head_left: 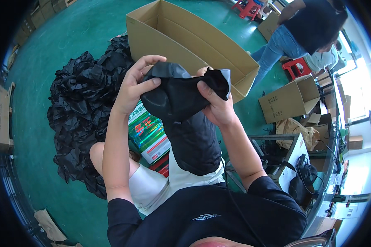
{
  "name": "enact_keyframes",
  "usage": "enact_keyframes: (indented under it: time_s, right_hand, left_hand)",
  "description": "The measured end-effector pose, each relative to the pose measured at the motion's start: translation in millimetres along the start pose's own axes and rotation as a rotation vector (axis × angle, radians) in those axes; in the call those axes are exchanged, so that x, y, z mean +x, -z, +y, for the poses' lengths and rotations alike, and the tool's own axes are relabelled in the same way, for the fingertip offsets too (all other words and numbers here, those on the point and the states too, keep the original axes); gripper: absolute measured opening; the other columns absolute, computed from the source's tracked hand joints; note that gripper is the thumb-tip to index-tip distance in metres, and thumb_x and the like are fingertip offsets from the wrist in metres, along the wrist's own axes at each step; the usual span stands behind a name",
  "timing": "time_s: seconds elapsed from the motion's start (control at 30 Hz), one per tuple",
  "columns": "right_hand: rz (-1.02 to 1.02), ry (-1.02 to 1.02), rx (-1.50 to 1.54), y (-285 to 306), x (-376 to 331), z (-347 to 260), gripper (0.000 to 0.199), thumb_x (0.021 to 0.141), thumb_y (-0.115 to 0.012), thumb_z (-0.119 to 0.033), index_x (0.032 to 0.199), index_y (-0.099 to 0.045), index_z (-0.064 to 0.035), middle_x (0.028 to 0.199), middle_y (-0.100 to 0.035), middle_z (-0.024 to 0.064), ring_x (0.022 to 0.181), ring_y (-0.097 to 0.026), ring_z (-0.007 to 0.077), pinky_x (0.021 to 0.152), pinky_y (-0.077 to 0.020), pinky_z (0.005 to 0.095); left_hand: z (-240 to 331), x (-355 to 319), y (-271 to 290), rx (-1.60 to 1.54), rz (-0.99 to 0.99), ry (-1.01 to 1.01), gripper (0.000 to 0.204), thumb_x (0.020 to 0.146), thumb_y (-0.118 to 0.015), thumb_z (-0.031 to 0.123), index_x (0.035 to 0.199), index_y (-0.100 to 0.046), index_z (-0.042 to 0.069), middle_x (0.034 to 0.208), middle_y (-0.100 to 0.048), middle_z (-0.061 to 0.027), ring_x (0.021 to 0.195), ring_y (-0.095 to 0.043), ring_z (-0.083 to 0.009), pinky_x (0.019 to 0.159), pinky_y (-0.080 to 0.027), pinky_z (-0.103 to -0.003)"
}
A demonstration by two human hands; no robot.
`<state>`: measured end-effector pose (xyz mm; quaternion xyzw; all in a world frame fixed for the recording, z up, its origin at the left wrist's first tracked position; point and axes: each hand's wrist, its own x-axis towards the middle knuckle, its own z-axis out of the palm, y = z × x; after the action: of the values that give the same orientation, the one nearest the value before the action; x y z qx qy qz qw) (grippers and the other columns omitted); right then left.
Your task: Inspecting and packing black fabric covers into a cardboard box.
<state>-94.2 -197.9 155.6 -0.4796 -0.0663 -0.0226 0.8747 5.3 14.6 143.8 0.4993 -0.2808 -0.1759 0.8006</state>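
Note:
Both my hands hold up a black fabric piece point(169, 92), shaped like a small pouch with a smooth grey edge at its right end. My left hand point(132, 84) grips its left end, thumb in front and fingers behind. Near the grey-edged end, my right hand point(218, 108) pinches the cloth with the thumb on top. Under it, over my lap, is a dark, rounded, wrinkled fabric bundle point(196, 144); whether it joins the held piece I cannot tell. To the left lies a large heap of similar black fabric pieces point(80, 103).
A long open cardboard box point(152, 37) stands just beyond my hands. A shiny green printed package point(146, 133) is beside my legs. At right are another open carton point(282, 103) and a metal-framed bench point(286, 158). A person point(305, 24) stands at the far right near a red stool point(296, 68).

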Motion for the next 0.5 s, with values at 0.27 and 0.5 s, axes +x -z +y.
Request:
enact_keyframes:
  time_s: [0.27, 0.5]
  right_hand:
    - [0.067, -0.006, -0.095, 12.4, 0.3, 11.1, 0.03, 0.097, -0.071, -0.014, 0.122, -0.058, -0.0071, 0.109, -0.055, -0.0021, 0.105, -0.052, 0.01, 0.094, -0.0416, 0.0266]
    - [0.033, 0.021, -0.163, 14.2, -4.0, 2.6, 0.03, 0.097, -0.071, -0.013, 0.124, -0.059, -0.0059, 0.112, -0.057, -0.0016, 0.108, -0.054, 0.0107, 0.096, -0.0434, 0.0281]
  left_hand:
    - [-2.1, 8.9, 12.7, 0.143, -0.024, -0.006, 0.018, 0.089, -0.066, 0.004, 0.105, -0.071, -0.002, 0.097, -0.072, -0.0039, 0.09, -0.065, -0.0085, 0.084, -0.048, -0.022]
    - [6.1, 0.3, 50.2, -0.093, -0.263, 0.084, 0.022, 0.095, -0.066, 0.014, 0.095, -0.073, -0.007, 0.096, -0.076, -0.0093, 0.09, -0.07, -0.0129, 0.083, -0.054, -0.027]
